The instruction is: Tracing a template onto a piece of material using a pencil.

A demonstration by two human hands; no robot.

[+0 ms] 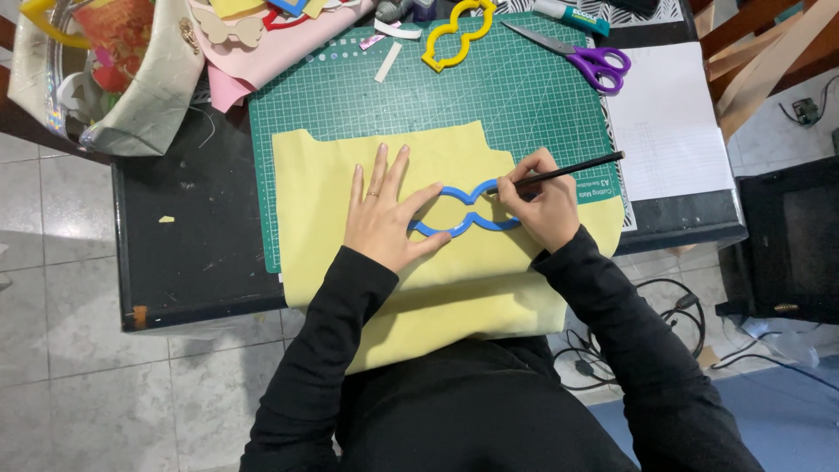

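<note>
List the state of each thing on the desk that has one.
Left hand: flat, pressing the blue template.
Right hand: gripping the black pencil.
Blue template: flat on the yellow sheet.
Black pencil: tilted, tip by the template.
Yellow sheet: overhanging the desk edge.
Purple scissors: closed.
Yellow template: lying unused.

Blue stencil (pixel 464 211), yellow sheet (pixel 332 218)

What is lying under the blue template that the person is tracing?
The blue template lies on a yellow sheet, pressed down by the left hand. The sheet rests on a green cutting mat. Any pencil line beneath the right hand is hidden.
</note>
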